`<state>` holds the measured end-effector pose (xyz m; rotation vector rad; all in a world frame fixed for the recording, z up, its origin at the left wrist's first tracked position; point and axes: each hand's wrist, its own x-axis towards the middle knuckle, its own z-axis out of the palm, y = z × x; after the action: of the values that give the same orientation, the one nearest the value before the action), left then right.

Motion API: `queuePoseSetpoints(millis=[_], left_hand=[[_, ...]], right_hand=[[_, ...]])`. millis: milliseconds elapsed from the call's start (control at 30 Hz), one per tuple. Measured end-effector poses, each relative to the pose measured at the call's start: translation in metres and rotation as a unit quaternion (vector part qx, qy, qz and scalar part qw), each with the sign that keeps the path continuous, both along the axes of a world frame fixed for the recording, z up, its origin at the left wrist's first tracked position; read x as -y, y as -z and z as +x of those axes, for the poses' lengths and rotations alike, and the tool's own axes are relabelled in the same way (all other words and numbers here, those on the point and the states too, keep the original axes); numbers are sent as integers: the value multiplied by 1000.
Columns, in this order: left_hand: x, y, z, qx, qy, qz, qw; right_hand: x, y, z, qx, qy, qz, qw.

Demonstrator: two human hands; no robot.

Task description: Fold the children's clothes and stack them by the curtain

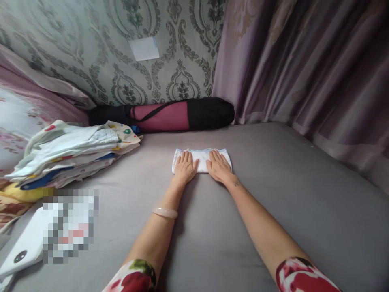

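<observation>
A small folded white cloth with pale blue edging (201,155) lies on the grey bed sheet (273,194) ahead of me. My left hand (185,166) rests flat on its left half, fingers stretched out and together. My right hand (218,165) lies flat on its right half, fingers also extended. Both palms press down on the cloth and hold nothing. A pale bangle (165,212) circles my left wrist.
A stack of folded light clothes (73,152) sits at the left. A maroon mat in a black bag (170,115) lies along the patterned wall. Purple curtains (304,69) hang at the right. A white device (22,247) lies near the lower left.
</observation>
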<state>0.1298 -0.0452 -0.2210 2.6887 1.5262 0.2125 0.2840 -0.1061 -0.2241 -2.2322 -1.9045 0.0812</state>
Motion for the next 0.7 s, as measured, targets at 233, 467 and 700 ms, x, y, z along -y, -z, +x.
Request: queuePoseSetpoints(millis=[233, 467, 700], left_hand=[[9, -9, 7, 24, 29, 19, 999], [9, 8, 10, 31, 47, -3, 998], [8, 7, 10, 34, 48, -15, 998]], right_hand=[[1, -11, -11, 2, -25, 45, 999], [0, -1, -12, -9, -49, 5, 999], [0, -2, -11, -5, -49, -1, 999]])
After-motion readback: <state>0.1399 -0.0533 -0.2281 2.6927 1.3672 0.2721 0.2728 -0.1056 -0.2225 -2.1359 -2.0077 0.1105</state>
